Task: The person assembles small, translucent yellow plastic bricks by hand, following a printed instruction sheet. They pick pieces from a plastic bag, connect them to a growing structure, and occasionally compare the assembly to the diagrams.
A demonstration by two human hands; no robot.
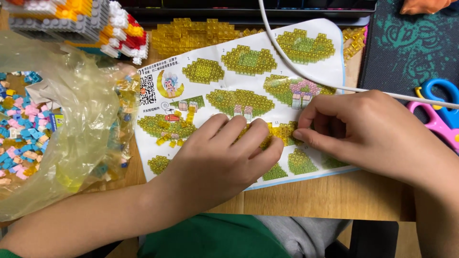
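Your left hand (224,157) and right hand (363,129) both pinch a knobbly translucent yellow brick piece (282,131) over the glossy instruction sheet (248,62).

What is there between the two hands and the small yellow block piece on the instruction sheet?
Nothing visible. The left hand and the right hand both touch the yellow block piece, pinching it from either side on the instruction sheet. The white cable passes behind the right hand, clear of the piece.
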